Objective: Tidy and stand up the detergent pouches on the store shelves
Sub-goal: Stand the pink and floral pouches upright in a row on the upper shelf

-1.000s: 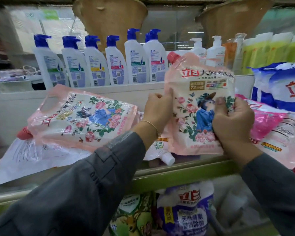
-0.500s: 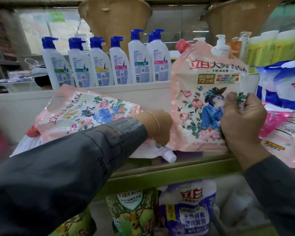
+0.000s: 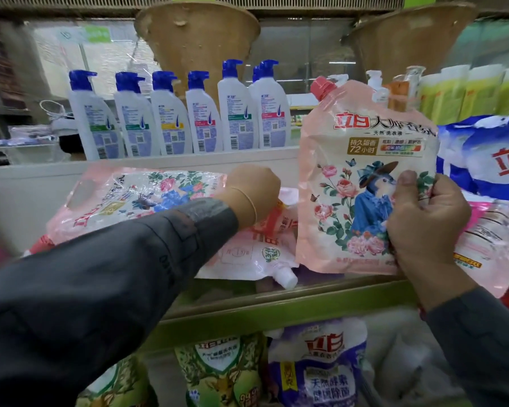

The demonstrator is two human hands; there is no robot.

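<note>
The shelf [image 3: 291, 301] is only partly tidied: one pink floral pouch [image 3: 362, 183] stands upright at the right, held by the right hand [image 3: 426, 227], fingers wrapped round its right edge. A second floral pouch [image 3: 135, 198] and a white-capped pouch [image 3: 253, 254] lie flat at the left. The left hand [image 3: 253, 192] reaches between them; its grip cannot be told. Behind, shampoo bottles [image 3: 174, 118] leave little room.

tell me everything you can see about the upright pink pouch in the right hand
The pink pouch is a glossy soft plastic refill bag with a red screw cap at its top left corner, red Chinese lettering, and roses around a blue-dressed figure. It stands upright, slightly crumpled, its base at the shelf's front edge. The right hand pinches its right side; the left hand is off it.
</note>
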